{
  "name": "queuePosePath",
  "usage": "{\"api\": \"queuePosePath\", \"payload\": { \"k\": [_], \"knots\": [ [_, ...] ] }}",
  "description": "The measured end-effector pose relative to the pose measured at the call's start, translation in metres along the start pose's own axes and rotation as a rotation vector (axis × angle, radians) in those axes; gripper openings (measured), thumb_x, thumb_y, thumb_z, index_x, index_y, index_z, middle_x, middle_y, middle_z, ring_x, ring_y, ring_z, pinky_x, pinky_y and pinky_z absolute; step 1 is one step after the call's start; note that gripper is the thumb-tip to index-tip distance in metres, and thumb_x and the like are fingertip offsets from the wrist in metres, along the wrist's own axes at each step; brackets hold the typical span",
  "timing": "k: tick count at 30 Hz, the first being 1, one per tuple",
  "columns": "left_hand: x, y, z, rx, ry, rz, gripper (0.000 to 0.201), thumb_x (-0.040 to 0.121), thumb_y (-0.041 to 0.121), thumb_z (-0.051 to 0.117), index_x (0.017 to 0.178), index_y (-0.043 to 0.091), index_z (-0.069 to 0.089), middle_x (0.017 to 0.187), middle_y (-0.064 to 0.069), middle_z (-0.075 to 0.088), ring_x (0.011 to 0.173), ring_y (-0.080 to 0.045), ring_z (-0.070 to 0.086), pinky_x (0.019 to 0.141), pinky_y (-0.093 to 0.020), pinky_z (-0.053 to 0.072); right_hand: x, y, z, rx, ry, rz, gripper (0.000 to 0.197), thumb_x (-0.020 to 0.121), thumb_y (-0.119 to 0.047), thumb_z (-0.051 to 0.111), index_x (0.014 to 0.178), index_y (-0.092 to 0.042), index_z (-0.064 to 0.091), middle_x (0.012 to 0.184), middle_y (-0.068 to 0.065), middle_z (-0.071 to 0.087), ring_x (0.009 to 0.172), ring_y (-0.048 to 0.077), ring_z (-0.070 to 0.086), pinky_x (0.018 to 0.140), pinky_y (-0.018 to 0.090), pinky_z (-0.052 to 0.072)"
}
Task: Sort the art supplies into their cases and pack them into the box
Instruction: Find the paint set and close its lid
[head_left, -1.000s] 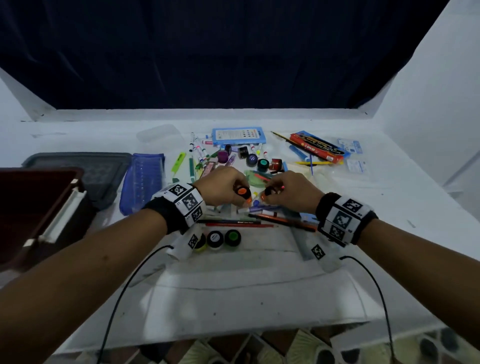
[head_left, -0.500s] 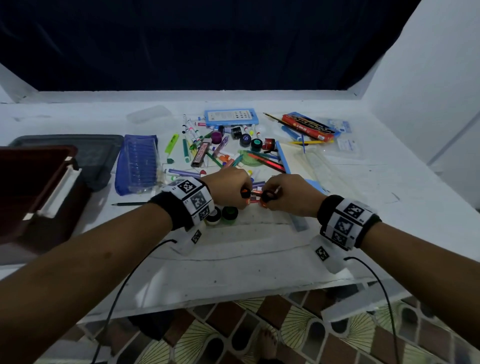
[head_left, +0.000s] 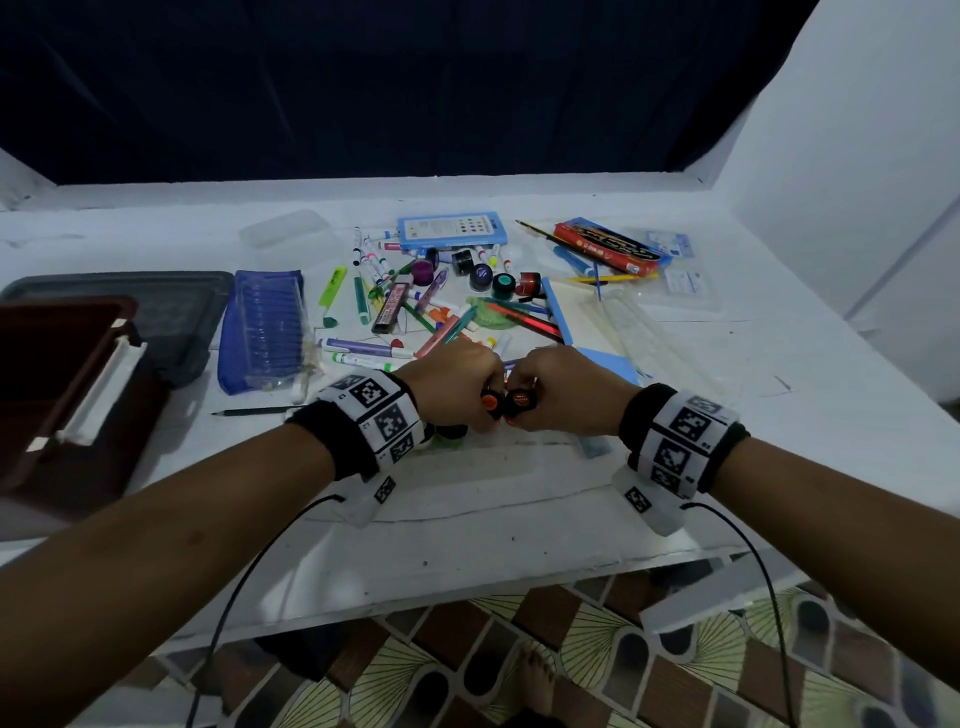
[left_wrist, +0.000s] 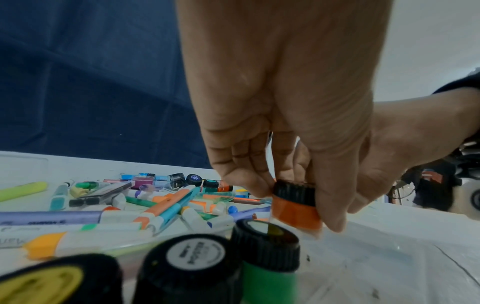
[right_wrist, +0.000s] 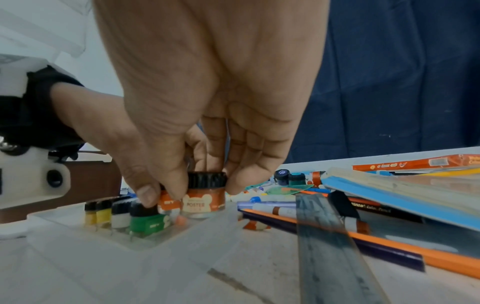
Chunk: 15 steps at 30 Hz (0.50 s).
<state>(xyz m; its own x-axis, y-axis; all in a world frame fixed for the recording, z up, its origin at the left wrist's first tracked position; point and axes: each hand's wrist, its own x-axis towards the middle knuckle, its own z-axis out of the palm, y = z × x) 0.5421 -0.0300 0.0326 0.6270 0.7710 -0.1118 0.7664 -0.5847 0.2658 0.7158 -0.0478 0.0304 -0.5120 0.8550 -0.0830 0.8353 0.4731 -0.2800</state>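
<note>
Seating jars: left hand (left_wrist: 298, 127) gripping orange pot (left_wrist: 296, 207), right hand (right_wrist: 207, 98) pinching red-brown pot (right_wrist: 205, 197); lowering upright beside green pot (right_wrist: 145, 220).

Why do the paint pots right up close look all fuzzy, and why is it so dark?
Left wrist view: the yellow-lidded pot and green pot sit too near the lens, so they blur. Right wrist view: the grey ruler smears the same way. Head view: dim light and a dark curtain; straight table edges bend.

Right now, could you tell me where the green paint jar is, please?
The green paint jar stands in the clear tray at the near middle of the table, beside the white jar and just left of both hands' orange jars.
</note>
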Motion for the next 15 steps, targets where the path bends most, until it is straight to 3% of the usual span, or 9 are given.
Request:
{"api": "queuePosePath", "payload": {
  "k": [3,6,11,15],
  "knots": [
    [0.001,0.0,0.001,0.026,-0.002,0.005,0.022,0.068,0.02,0.075,0.079,0.003,0.066,0.069,-0.006,0.055,0.068,-0.025,0.054,0.062,-0.031,0.042,-0.001,-0.004,0.007,0.004,0.001,-0.038,0.013,0.081,-0.018,0.067,0.077,-0.006,0.069,0.073,0.01,0.063,0.065,0.024,0.052,0.059,0.026,0.034],
    [0.001,0.003,0.003,0.057,-0.015,0.008,0.021,0.071,0.019,0.073,0.076,0.002,0.063,0.061,0.0,0.044,0.064,-0.022,0.048,0.059,-0.03,0.036,-0.001,-0.005,0.011,-0.017,0.006,-0.062,0.008,0.08,-0.015,0.068,0.079,-0.007,0.07,0.074,0.009,0.062,0.063,0.019,0.047,0.053,0.019,0.028],
    [-0.002,0.006,0.007,0.108,-0.035,0.018,0.019,0.07,0.017,0.072,0.067,0.01,0.055,0.057,0.0,0.042,0.059,-0.021,0.045,0.054,-0.028,0.033,0.002,-0.005,0.013,-0.024,-0.005,-0.069,0.011,0.079,-0.017,0.07,0.086,-0.008,0.068,0.083,0.008,0.063,0.07,0.02,0.052,0.063,0.029,0.039],
    [-0.001,0.006,0.008,0.114,-0.023,-0.007,0.019,0.07,0.017,0.073,0.077,0.004,0.062,0.07,-0.01,0.057,0.066,-0.025,0.054,0.053,-0.029,0.036,0.004,-0.005,0.014,-0.018,-0.012,-0.028,0.019,0.077,-0.021,0.07,0.09,-0.008,0.064,0.089,0.009,0.063,0.078,0.025,0.059,0.066,0.034,0.046]
  ]
}}
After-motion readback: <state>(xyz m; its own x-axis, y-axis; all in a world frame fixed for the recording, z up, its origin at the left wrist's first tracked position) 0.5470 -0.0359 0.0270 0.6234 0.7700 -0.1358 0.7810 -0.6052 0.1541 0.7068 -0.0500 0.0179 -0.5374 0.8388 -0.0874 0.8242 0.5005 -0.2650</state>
